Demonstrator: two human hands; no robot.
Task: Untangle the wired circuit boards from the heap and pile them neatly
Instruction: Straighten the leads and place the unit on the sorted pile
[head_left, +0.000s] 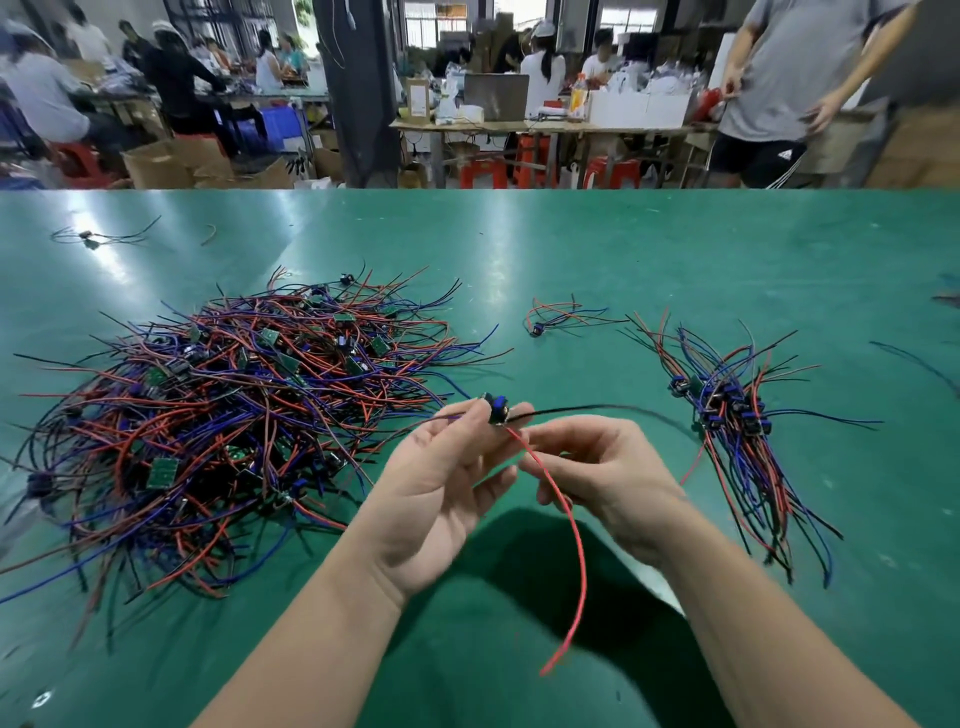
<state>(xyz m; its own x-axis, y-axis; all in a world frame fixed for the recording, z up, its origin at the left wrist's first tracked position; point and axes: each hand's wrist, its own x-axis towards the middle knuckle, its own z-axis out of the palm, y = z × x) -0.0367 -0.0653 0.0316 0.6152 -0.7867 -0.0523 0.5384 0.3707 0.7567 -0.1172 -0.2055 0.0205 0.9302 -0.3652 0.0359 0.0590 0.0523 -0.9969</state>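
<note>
Left hand (441, 483) pinches the board (497, 408); right hand (608, 467) pinches its red wire (571, 545); the neat pile (737, 415) lies at three o'clock, nearer the right hand.

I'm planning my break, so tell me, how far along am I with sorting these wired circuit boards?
Early to midway, I'd judge. Done: a small neat pile lies on the right. In hand: your left hand pinches one wired circuit board while your right hand pinches its red wire. Remaining: the tangled heap on the left is far bigger than the pile, plus a stray board beyond your hands.
</note>
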